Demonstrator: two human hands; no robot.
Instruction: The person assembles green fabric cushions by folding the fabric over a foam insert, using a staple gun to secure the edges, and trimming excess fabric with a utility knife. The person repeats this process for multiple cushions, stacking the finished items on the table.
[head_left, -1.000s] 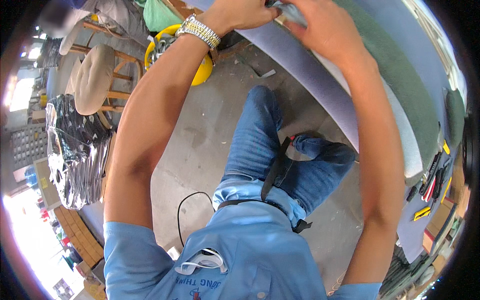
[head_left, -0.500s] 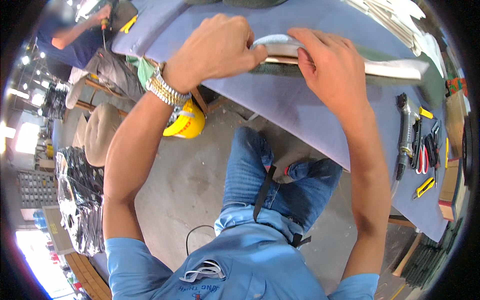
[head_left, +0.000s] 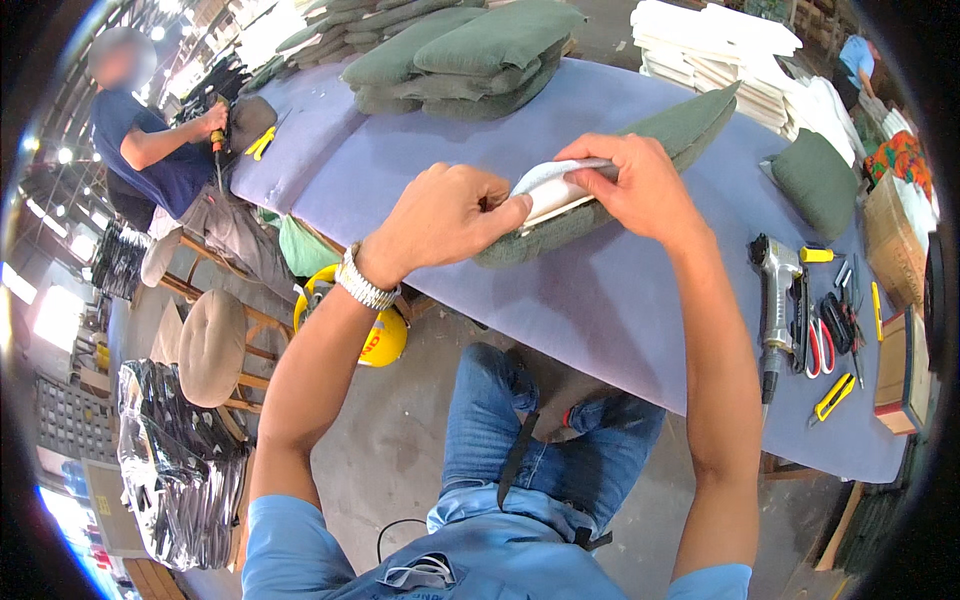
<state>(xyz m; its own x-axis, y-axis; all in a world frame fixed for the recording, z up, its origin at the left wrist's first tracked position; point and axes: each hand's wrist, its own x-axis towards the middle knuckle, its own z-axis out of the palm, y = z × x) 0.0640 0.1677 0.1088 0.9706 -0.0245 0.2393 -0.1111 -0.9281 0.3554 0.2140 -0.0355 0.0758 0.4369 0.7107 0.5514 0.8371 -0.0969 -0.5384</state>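
Observation:
A dark green fabric-covered seat cushion (head_left: pixel 690 127) is held up on edge above the blue-covered table, slanting from near left to far right. White padding (head_left: pixel 545 203) shows along its opened side, with a pale fabric flap folded over it. My left hand (head_left: pixel 445 220) is closed at the cushion's near-left end, thumb and fingers pinching its edge. My right hand (head_left: pixel 640 190) is closed on the pale flap and padding further along the same side, thumb underneath and fingers on top. The fingertips of my left hand are partly hidden.
Green cushions (head_left: pixel 460 60) are stacked at the far edge, white foam pads (head_left: pixel 715 50) at far right. A pneumatic tool (head_left: pixel 775 300), scissors (head_left: pixel 820 345) and a yellow cutter (head_left: pixel 833 398) lie on the right. A co-worker (head_left: pixel 150 150) works at far left; a yellow helmet (head_left: pixel 385 338) hangs below the table edge.
The view has tilted up, showing more of the table's far side. The cushion has turned from lying level to slanting up to the right, and both hands still grip it.

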